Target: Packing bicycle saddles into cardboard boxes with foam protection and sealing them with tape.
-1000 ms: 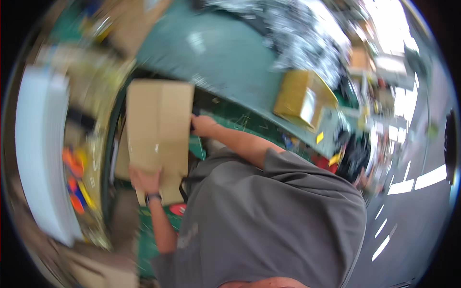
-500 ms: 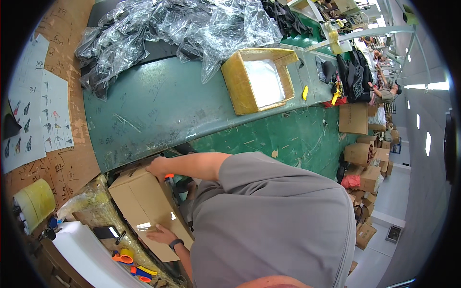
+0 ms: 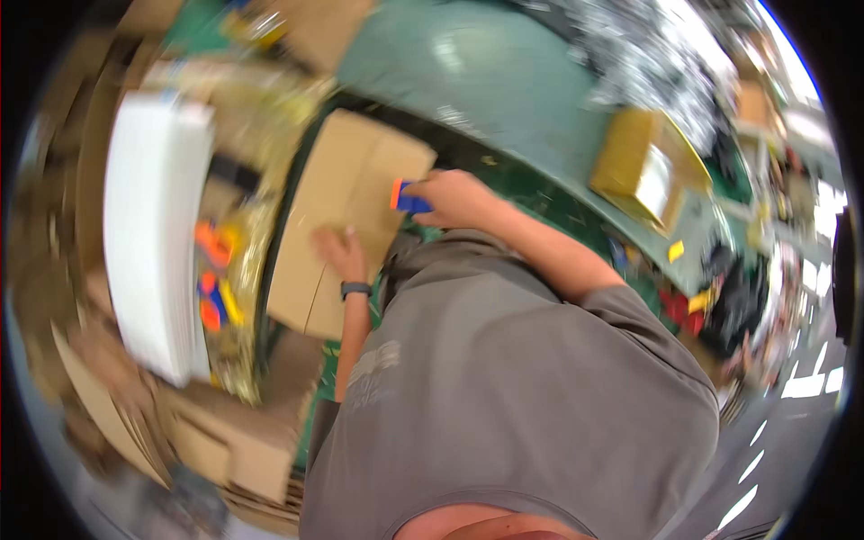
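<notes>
A closed brown cardboard carton [image 3: 333,180] stands in front of me, its flaps meeting along a seam. My left hand [image 3: 344,256], with a dark band on the wrist, lies on the carton's top with fingers spread, somewhat blurred. My right hand [image 3: 447,196] grips a blue and orange tape dispenser [image 3: 412,200] at the carton's right edge. The fingers hide part of the dispenser, and I cannot tell whether tape runs from it.
Left of the carton lie more tape dispensers [image 3: 214,301] on yellowish film, beside a stack of white sheets [image 3: 153,243]. A green worktable [image 3: 486,72] bears an open yellowish box [image 3: 621,157] and clear plastic bags [image 3: 630,54]. Flattened cardboard [image 3: 216,441] stands at lower left.
My view has swung, shifting the worktable to the upper right. My right hand has left the carton's far end and now shows the dispenser at its right edge. My left hand stays on top.
</notes>
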Demonstrator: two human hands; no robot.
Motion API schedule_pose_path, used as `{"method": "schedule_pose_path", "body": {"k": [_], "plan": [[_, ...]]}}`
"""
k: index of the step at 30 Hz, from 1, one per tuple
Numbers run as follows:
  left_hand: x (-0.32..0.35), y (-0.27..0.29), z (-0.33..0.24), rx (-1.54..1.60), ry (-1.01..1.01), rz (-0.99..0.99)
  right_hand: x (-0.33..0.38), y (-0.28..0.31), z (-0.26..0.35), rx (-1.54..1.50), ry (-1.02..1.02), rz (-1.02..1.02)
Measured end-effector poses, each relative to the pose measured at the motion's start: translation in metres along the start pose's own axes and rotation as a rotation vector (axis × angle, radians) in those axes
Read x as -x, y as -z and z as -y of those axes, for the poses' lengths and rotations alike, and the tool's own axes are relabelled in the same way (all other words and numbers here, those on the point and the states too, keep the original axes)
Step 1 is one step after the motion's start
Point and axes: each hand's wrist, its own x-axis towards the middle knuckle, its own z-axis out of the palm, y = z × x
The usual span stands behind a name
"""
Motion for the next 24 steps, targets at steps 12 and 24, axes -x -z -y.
{"method": "schedule_pose_path", "body": {"k": [12, 24], "plan": [[0.204, 0.248, 0.037, 1.619, 0.425, -0.341, -0.016, -0.115, 0.327, 0.058, 0.766, 0.537], [0.197, 0.177, 0.267, 2.321, 0.376, -0.844, -0.122, -0.241, 0.317, 0.554, 0.957, 0.669]]}}
